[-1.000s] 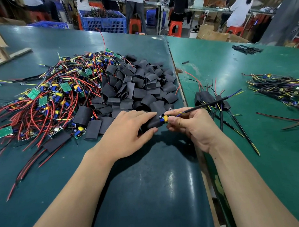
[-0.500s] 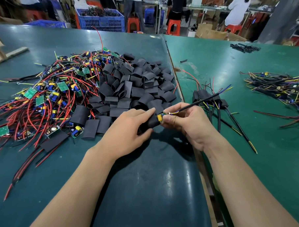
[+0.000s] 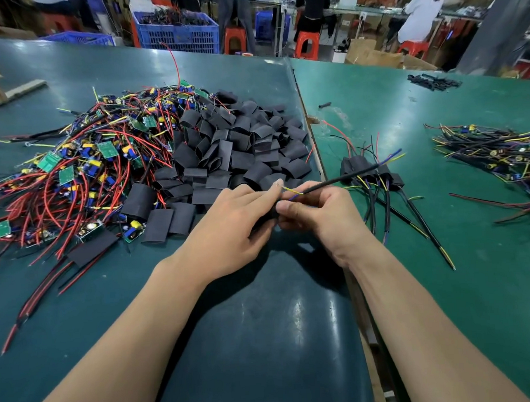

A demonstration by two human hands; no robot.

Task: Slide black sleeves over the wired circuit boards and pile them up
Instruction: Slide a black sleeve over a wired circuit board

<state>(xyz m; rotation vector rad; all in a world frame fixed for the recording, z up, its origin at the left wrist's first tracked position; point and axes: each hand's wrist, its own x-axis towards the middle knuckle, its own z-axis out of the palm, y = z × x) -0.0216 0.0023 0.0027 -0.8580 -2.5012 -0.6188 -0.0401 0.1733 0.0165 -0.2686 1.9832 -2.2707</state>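
**Both hands close on one sleeve at the desk's centre seam**

The left hand [image 3: 228, 229] and right hand [image 3: 325, 216] meet above the green desk [image 3: 263, 337], each with its grip clamped on the same black sleeve [image 3: 272, 214], of which only a dark sliver shows between the fingers. The left thumb and forefinger pinch the sleeve from the left; the right thumb and fingers curl round its right end. The board inside is hidden by the hands. A black cable [image 3: 341, 177] with yellow and blue wires leaves the sleeve and rises up and to the right, over the right hand.

Just beyond the left hand lies a heap of loose black sleeves [image 3: 240, 147], and to its left, touching it, a tangle of bare circuit boards [image 3: 83, 166] with red, black and yellow wires. Right of the seam, near the right hand, sits a small pile of sleeved boards [image 3: 375, 174], their cables trailing toward the near edge. Farther right lies another bundle of wired parts [image 3: 498, 157]. At the back of the room stand a blue crate [image 3: 177, 34] and orange stools [image 3: 305, 44], with people at other desks.
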